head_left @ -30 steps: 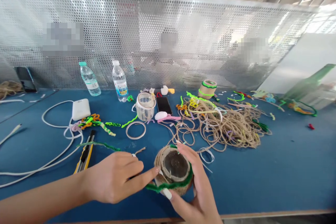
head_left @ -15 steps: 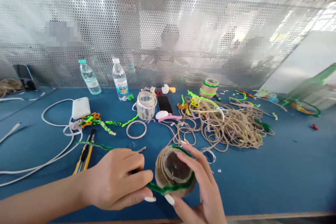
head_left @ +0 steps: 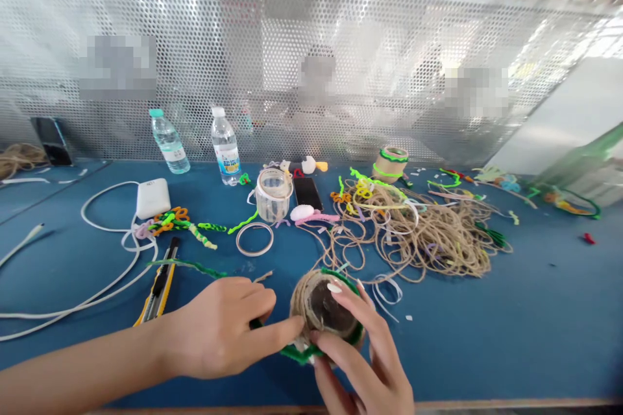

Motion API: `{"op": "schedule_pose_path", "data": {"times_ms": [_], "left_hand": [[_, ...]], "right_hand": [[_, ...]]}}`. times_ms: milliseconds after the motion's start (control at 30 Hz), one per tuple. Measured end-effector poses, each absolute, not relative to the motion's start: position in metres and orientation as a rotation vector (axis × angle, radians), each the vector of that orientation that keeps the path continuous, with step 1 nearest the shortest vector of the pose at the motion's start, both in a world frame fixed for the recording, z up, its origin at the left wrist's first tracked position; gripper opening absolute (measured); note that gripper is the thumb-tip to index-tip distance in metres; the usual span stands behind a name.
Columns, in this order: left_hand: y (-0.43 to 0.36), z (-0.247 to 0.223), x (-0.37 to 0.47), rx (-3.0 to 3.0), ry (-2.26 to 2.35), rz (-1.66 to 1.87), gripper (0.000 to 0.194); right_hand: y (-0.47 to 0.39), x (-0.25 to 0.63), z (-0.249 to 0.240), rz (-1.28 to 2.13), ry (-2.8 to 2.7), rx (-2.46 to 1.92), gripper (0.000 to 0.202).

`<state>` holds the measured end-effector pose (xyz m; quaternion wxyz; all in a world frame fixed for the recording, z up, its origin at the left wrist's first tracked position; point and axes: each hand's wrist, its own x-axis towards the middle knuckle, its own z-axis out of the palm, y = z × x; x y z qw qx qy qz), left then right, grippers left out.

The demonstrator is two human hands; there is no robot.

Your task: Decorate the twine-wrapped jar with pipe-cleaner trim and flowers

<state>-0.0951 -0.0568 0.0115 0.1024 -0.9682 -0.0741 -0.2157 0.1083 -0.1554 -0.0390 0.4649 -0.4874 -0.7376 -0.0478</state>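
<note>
Tabletop [head_left: 535, 331], hands [head_left: 228, 324] [head_left: 367, 350] on twine-wrapped jar [head_left: 304, 295]

Free room rightward, twine pile [head_left: 450, 233] beyond

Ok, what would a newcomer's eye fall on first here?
Likely the twine-wrapped container at the front edge, with the left hand and right hand at it and a dark green fuzzy strip against its side. Next, the big twine tangle right of centre on the blue table. Behind, the perforated metal screen spans the view.

Blue table [head_left: 487, 343] with heaped twine [head_left: 448, 240]
</note>
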Motion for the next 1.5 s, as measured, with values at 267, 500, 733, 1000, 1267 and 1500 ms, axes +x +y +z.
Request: {"op": "schedule_pose_path", "data": {"times_ms": [267, 500, 733, 1000, 1267, 1500], "left_hand": [[-0.054, 0.012, -0.089, -2.868, -0.248, -0.592, 0.022], [-0.050, 0.014, -0.082, -2.803, -0.160, -0.736, 0.023], [-0.049, 0.015, -0.081, -2.845, -0.130, -0.798, 0.023], [-0.048, 0.014, -0.087, -2.990, -0.070, -0.852, 0.039], [-0.050, 0.016, -0.087, -3.098, -0.191, -0.968, 0.028], [-0.045, 0.020, -0.087, -3.279, -0.260, -0.909, 0.027]], "right_hand": [[-0.154, 0.102, -0.045, -0.141, -1.730, -1.207, 0.031], [-0.152, 0.095, -0.045, -0.223, -1.702, -1.191, 0.030], [-0.151, 0.095, -0.043, -0.148, -1.698, -1.183, 0.029], [-0.162, 0.099, -0.040, 0.265, -1.320, -1.188, 0.052], [-0.152, 0.105, -0.043, 0.693, -1.212, -1.314, 0.059], [-0.148, 0.102, -0.045, 0.700, -1.205, -1.279, 0.051]]}}
